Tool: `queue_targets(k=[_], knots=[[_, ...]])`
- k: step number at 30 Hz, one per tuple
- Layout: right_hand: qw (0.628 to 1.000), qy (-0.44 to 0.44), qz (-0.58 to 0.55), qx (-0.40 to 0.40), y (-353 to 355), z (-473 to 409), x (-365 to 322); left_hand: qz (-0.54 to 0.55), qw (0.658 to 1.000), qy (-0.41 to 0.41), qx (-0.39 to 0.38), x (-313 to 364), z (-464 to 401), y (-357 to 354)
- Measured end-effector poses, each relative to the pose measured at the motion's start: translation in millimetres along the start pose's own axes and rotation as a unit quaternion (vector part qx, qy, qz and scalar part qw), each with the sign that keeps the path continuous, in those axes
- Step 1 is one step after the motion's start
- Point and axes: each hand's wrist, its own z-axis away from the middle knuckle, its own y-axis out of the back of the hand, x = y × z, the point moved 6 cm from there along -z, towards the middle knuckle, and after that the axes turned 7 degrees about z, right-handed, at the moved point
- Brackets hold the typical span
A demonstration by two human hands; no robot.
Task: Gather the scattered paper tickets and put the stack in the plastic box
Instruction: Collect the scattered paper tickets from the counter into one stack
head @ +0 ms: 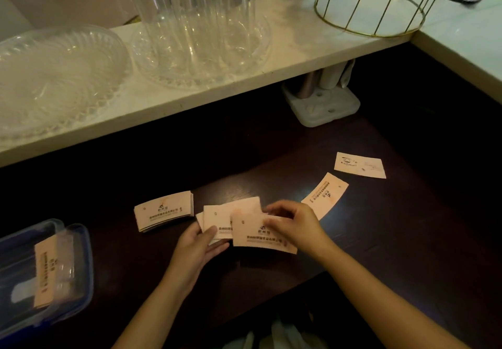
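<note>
We are gripping a fanned bunch of tickets (217, 221) in our left hand (197, 248), while our right hand (293, 225) is pinching one ticket (258, 236) onto it. Two loose tickets are lying beyond the right hand, the nearer (324, 195) pointing its long axis away rightward, the farther (360, 165) crosswise. The plastic box (81, 275) is sitting well left, some tickets inside.

Shop or café service counter: pale marble ledge (285, 36) carrying clear glass plates (54, 77), gold wire stand (372, 9); dark work desk (271, 158) below the ledge.
</note>
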Motion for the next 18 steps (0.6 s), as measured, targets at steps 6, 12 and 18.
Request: queue_targets(k=[6,12,18], knots=[[0.994,-0.002,-0.011,0.111,-3,-1,4,-0.006,1.0,0.006,-0.007,-5,-6,-28],[0.94,-0.073,0.18,0.28,92,-9,75,0.024,0.999,0.007,0.027,-10,-14,-18],[0.911,-0.143,0.345,0.175,104,-29,131,0.034,0.997,0.022,0.063,-20,-17,-11]])
